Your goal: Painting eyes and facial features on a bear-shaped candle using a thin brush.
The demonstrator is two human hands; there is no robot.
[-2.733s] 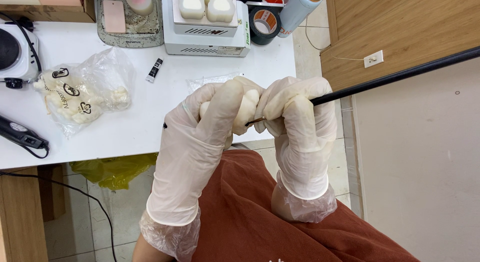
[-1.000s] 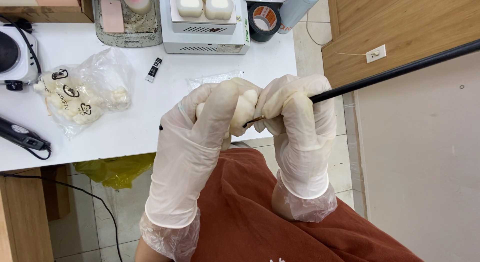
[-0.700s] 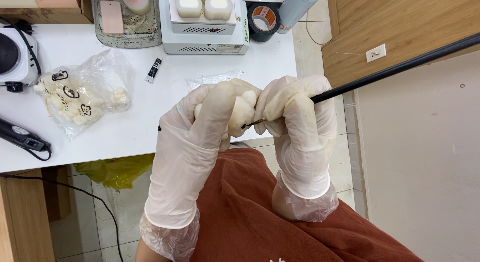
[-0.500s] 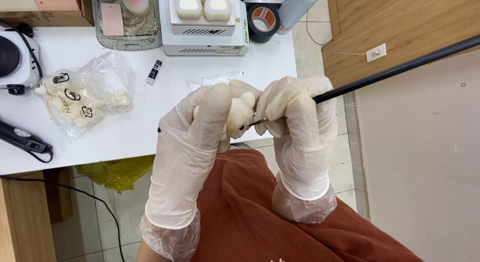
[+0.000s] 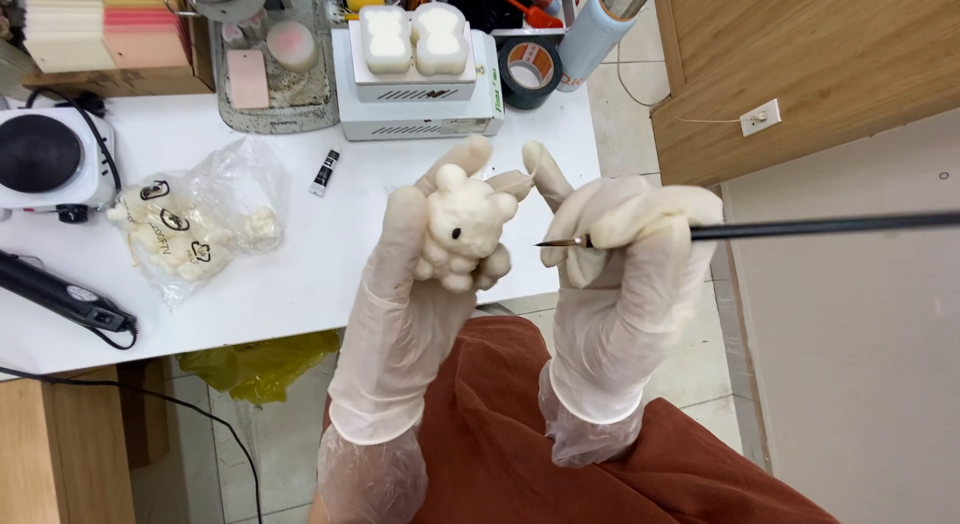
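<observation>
The hands are parting now; the left hand (image 5: 420,274) is gripping the cream bear figurine (image 5: 462,227) in closed fingers above the white table's (image 5: 300,274) front edge. The right hand (image 5: 625,269), fingers pressed around the thin black brush (image 5: 760,228), is drawing its tip clear; a black eye dot is showing, so painting is progressing.

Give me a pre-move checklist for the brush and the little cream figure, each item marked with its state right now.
1. Left hand has a grip on the cream figure: ok.
2. Right hand has a grip on the thin brush: ok.
3. Brush tip clear of the figure: ok, a gap shows.
4. Black dot on the figure faces the camera: ok.
5. Paint loaded on the tip: cannot tell.
6. Paint tube within reach on the white table: ok.
</observation>
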